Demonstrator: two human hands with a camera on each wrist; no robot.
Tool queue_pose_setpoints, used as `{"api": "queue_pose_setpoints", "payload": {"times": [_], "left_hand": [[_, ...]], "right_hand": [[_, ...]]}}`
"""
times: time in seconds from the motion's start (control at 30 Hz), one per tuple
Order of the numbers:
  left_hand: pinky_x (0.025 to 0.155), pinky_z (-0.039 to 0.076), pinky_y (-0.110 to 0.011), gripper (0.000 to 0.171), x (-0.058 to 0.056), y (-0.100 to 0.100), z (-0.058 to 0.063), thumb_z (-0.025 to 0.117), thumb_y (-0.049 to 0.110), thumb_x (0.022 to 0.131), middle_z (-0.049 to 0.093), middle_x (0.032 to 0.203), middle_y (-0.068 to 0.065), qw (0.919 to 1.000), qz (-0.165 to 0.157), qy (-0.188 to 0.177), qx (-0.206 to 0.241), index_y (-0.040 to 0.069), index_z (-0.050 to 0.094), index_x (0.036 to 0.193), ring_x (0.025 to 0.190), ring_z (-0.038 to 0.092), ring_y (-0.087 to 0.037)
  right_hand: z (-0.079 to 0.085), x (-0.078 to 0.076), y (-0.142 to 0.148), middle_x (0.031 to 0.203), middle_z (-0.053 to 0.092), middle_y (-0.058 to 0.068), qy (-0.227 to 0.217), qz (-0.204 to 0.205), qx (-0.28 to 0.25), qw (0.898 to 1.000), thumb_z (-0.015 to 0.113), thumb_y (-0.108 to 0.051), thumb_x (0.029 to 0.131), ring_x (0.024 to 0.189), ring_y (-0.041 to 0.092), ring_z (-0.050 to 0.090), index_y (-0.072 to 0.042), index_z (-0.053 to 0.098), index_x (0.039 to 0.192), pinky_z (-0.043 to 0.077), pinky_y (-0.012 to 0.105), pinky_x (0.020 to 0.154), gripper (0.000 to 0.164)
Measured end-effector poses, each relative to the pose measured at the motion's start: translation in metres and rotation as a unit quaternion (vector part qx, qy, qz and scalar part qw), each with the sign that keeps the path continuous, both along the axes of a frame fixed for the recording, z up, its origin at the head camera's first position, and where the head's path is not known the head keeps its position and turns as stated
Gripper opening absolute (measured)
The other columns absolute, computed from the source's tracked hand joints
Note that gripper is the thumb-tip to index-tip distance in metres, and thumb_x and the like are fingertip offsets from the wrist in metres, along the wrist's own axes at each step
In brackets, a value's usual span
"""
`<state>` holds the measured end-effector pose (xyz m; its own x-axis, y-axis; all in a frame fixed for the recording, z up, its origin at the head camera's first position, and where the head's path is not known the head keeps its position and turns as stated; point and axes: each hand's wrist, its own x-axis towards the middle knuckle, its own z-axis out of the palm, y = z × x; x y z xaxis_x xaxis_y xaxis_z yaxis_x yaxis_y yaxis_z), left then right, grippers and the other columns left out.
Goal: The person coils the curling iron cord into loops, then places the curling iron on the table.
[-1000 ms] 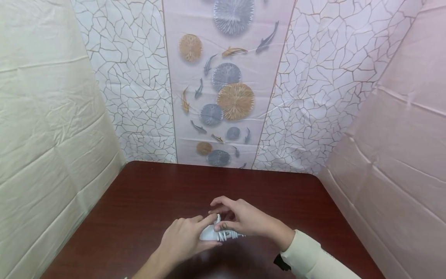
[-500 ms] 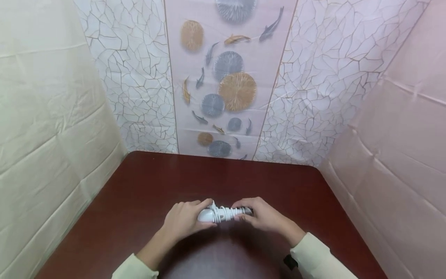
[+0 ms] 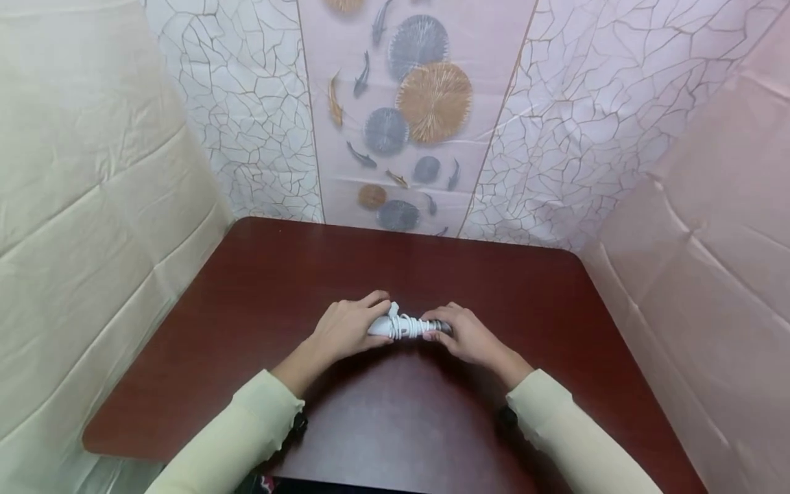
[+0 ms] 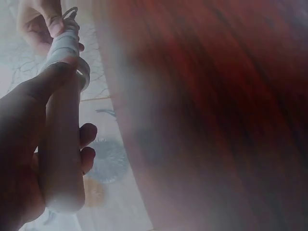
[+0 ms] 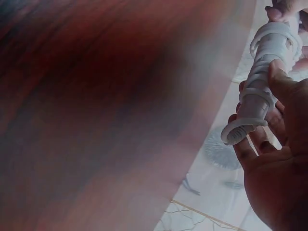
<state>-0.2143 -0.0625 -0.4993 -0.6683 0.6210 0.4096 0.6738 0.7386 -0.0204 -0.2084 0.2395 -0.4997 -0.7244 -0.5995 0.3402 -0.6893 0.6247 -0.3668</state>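
Note:
Both hands hold a slim white electrical device (image 3: 380,326), rounded at one end, with a white cord (image 3: 415,327) wound round its body. My left hand (image 3: 347,328) grips the smooth rounded end, its thumb and fingers on opposite sides, and the left wrist view shows that body (image 4: 61,154) close up. With my right hand (image 3: 467,334) I grip the narrower, dark end. In the right wrist view a loop of cord hangs round the ribbed tip (image 5: 239,134). The device lies roughly level above the table; its exact kind cannot be told.
A dark reddish-brown table (image 3: 296,267) with rounded corners lies beneath the hands. Pale cloth walls stand at the left (image 3: 111,206) and right (image 3: 697,226), with a patterned curtain (image 3: 426,158) at the back.
My right hand has gone from the cord at the middle of the device to its dark end. My left hand keeps its grip. The head view has tilted down, showing more table.

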Motion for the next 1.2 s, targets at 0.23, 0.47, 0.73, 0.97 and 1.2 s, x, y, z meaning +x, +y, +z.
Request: {"api": "queue_pose_setpoints", "payload": {"times": [0.23, 0.47, 0.73, 0.97, 1.2], "left_hand": [[0.052, 0.050, -0.034, 0.064, -0.006, 0.005, 0.002, 0.090, 0.056, 0.087, 0.071, 0.131, 0.013, 0.9993, -0.015, -0.032, -0.007, 0.027, 0.065, 0.138, 0.062, 0.064, -0.017], [0.055, 0.054, -0.036, 0.072, -0.011, 0.011, -0.005, 0.091, 0.055, 0.086, 0.065, 0.144, 0.010, 0.9984, -0.027, -0.047, -0.016, 0.029, 0.064, 0.147, 0.061, 0.063, -0.018], [0.061, 0.057, -0.038, 0.071, -0.007, 0.011, -0.009, 0.090, 0.054, 0.089, 0.056, 0.151, 0.003, 0.9943, -0.002, -0.106, -0.014, 0.031, 0.060, 0.149, 0.083, 0.072, -0.021], [0.076, 0.063, -0.049, 0.050, -0.001, -0.001, -0.003, 0.083, 0.050, 0.096, 0.062, 0.144, 0.003, 0.9890, 0.003, -0.148, 0.011, 0.032, 0.065, 0.139, 0.114, 0.069, -0.027], [0.081, 0.059, -0.044, 0.026, 0.007, -0.011, 0.004, 0.080, 0.031, 0.102, 0.064, 0.122, 0.001, 0.9797, -0.025, -0.194, 0.044, 0.022, 0.068, 0.122, 0.106, 0.064, -0.024]], "right_hand": [[-0.011, -0.005, 0.002, 0.113, 0.080, 0.002, -0.010, 0.000, 0.025, 1.000, 0.083, -0.023, 0.100, 0.098, 0.021, 0.069, -0.012, 0.079, 0.125, 0.058, 0.042, 0.088, 0.028], [-0.013, -0.002, 0.003, 0.112, 0.079, 0.003, 0.004, -0.008, 0.038, 0.999, 0.082, -0.021, 0.100, 0.099, 0.021, 0.068, -0.011, 0.078, 0.125, 0.059, 0.043, 0.087, 0.027], [-0.016, 0.000, -0.001, 0.116, 0.079, 0.004, 0.020, -0.015, 0.052, 0.998, 0.083, -0.023, 0.100, 0.104, 0.023, 0.069, -0.011, 0.078, 0.127, 0.060, 0.045, 0.092, 0.030], [-0.018, 0.006, -0.014, 0.117, 0.076, 0.005, 0.029, -0.028, 0.066, 0.997, 0.087, -0.023, 0.097, 0.104, 0.024, 0.066, -0.011, 0.076, 0.128, 0.059, 0.046, 0.091, 0.036], [-0.022, 0.011, -0.020, 0.116, 0.075, 0.002, 0.037, -0.032, 0.074, 0.996, 0.090, -0.023, 0.094, 0.104, 0.022, 0.063, -0.013, 0.075, 0.124, 0.056, 0.044, 0.092, 0.035]]}}
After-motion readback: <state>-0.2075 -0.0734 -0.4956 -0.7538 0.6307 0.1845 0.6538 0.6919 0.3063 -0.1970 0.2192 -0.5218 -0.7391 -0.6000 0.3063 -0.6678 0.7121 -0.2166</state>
